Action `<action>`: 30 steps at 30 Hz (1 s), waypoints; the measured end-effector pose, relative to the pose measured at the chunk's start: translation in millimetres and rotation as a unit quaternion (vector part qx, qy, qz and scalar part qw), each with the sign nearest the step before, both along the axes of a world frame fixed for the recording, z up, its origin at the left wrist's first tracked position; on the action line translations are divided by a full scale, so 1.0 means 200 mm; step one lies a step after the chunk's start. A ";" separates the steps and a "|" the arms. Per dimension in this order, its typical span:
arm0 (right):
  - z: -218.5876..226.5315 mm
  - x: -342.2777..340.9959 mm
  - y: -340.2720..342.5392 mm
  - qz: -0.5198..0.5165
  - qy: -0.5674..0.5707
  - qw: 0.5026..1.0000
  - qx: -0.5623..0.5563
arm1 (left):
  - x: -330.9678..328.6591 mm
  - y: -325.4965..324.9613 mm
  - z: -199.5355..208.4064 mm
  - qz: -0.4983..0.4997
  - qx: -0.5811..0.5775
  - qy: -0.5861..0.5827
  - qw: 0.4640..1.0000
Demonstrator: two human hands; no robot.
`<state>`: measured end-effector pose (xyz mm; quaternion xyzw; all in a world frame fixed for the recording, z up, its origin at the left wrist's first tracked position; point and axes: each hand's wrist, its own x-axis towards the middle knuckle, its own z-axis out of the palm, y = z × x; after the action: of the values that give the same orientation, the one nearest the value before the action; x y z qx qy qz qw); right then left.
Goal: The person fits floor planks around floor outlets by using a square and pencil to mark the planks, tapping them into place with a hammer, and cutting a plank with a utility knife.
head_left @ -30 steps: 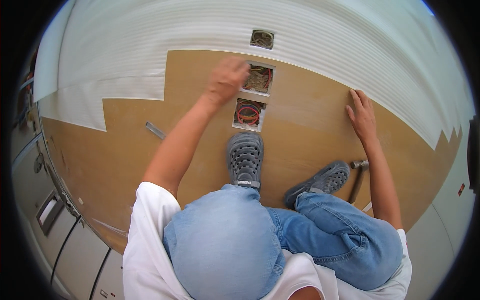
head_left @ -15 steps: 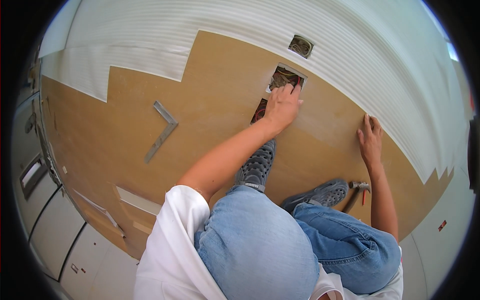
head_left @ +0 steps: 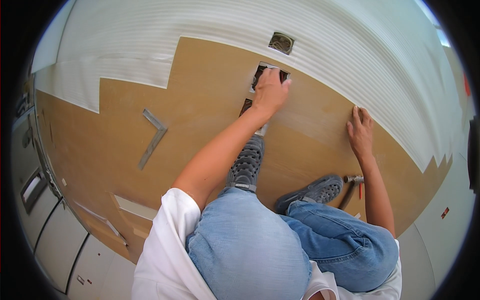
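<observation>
My left hand [head_left: 271, 93] reaches over a square cutout [head_left: 256, 82] in the brown board [head_left: 210, 90]. Its fingers are bent down into the hole, with their tips out of sight; whatever they pinch cannot be made out. Something dark and a bit of red show inside. My right hand [head_left: 361, 134] lies on the board, fingers stretched out, tips at the border with the white ribbed sheet [head_left: 345, 65]. A second cutout [head_left: 245, 106] is partly covered by my left forearm.
An L-shaped metal square [head_left: 154, 138] lies on the board to the left. A hammer [head_left: 353, 186] and a thin red item [head_left: 360, 191] lie beside my right clog [head_left: 315, 192]. Wires fill another opening [head_left: 281, 43] in the ribbed sheet. Off-cut strips [head_left: 135, 206] lie at lower left.
The whole view has shifted slightly. My left hand's fingers, earlier at the near rim of the cutout, now reach further over and into it. My right hand stays at the sheet's border.
</observation>
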<state>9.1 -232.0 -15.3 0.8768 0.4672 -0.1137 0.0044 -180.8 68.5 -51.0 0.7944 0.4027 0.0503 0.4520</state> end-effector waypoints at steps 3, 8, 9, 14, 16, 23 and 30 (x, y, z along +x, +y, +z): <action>0.01 -0.01 0.00 -0.016 -0.005 1.000 0.012 | 0.02 -0.01 0.02 0.062 -0.023 -0.001 0.998; 0.00 -0.03 0.03 -0.014 -0.006 1.000 0.025 | 0.06 0.02 -0.08 0.247 -0.201 -0.082 0.944; 0.00 -0.03 0.03 -0.015 -0.007 1.000 0.024 | 0.08 0.01 -0.08 0.245 -0.202 -0.083 0.944; 0.00 -0.02 0.00 -0.017 -0.013 1.000 0.018 | 0.21 -0.09 0.03 0.191 -0.118 0.020 0.974; -0.02 -0.01 -0.01 -0.007 -0.021 0.999 0.026 | 0.24 -0.09 0.09 0.176 -0.134 0.047 0.974; -0.02 -0.04 0.00 -0.008 -0.018 0.999 0.044 | 0.13 -0.09 0.03 0.160 -0.049 0.063 0.984; 0.04 -0.02 -0.03 -0.036 -0.018 0.998 0.042 | -0.06 0.05 0.09 -0.106 0.228 0.155 0.955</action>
<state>6.0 -237.4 -7.4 0.8944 0.4394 -0.0787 -0.0284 -192.7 78.8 -33.6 0.9125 0.3593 -0.0310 0.1932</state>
